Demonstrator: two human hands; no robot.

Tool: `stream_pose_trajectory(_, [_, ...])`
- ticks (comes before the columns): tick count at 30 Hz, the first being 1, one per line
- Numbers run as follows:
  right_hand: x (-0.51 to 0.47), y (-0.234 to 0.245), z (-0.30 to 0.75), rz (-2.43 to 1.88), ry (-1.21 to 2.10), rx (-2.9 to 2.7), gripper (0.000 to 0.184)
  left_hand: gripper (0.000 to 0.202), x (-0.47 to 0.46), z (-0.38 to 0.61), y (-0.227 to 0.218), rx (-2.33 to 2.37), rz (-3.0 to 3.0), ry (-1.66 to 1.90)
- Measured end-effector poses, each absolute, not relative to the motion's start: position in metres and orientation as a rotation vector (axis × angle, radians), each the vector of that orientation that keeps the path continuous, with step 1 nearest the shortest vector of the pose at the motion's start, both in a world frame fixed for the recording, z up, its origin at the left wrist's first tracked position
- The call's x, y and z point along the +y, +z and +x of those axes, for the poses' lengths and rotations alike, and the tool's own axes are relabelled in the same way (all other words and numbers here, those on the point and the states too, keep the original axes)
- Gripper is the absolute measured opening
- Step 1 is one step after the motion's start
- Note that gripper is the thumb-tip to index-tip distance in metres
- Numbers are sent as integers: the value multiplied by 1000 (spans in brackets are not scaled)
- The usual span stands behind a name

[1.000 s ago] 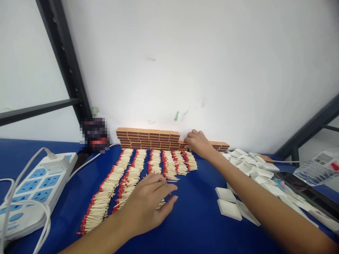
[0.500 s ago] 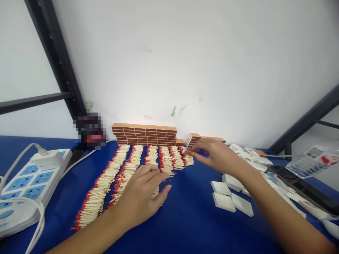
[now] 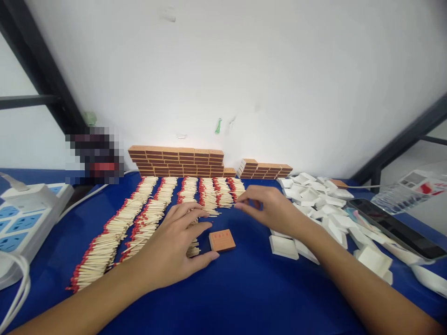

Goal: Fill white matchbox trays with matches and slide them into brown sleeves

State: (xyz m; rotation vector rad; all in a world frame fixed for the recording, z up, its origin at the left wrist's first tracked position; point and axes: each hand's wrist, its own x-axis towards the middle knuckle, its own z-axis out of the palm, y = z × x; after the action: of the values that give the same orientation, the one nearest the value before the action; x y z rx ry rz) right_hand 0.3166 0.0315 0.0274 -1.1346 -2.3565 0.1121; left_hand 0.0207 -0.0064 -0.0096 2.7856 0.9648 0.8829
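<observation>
An orange matchbox (image 3: 222, 240) lies flat on the blue tabletop. My left hand (image 3: 174, 237) is open over the lower end of a row of matches (image 3: 192, 250), thumb and forefinger apart just left of the box. Beyond the box, my right hand (image 3: 267, 207) hovers with fingers loosely curled and nothing visible in them. Its fingertips are near the short rows of red-tipped matches (image 3: 221, 193). Longer match rows (image 3: 99, 249) run toward me on the left, partly covered by my left hand and forearm.
Stacked matchboxes (image 3: 178, 160) line the wall, with a lower stack (image 3: 267, 170) to the right. White box trays (image 3: 284, 246) are heaped at right beside a phone (image 3: 398, 228) and a plastic bottle (image 3: 410, 190). A power strip (image 3: 42, 218) with cables sits at left.
A box my right hand held by the wall stack is out of its fingers, and a matchbox now lies between my hands. The right hand has come nearer, and the view has shifted.
</observation>
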Motion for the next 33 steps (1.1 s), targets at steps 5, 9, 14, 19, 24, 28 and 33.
stream_pose_trajectory(5, [36,52,356,-1541,193,-2442,22,22,-8,23,-10,934,2794,878])
stream_pose_trajectory(9, [16,65,368,-1673,513,-2594,36,20,-9,24,-8,939,2804,894])
stream_pose_trajectory(14, [1,65,363,-1733,508,-2650,38,18,-10,22,-5,884,2770,962])
stream_pose_trajectory(19, [8,71,377,-1984,565,-2524,41,19,-15,21,-1,769,2726,876])
stream_pose_trajectory(24, [22,65,389,-2154,642,-2461,20,20,-18,21,1,716,2717,818])
stream_pose_trajectory(28, [27,57,374,-1939,563,-2485,9,27,-19,23,1,705,2711,808])
stream_pose_trajectory(33, [19,39,317,-1340,325,-2477,15,29,-13,24,-1,861,2706,946])
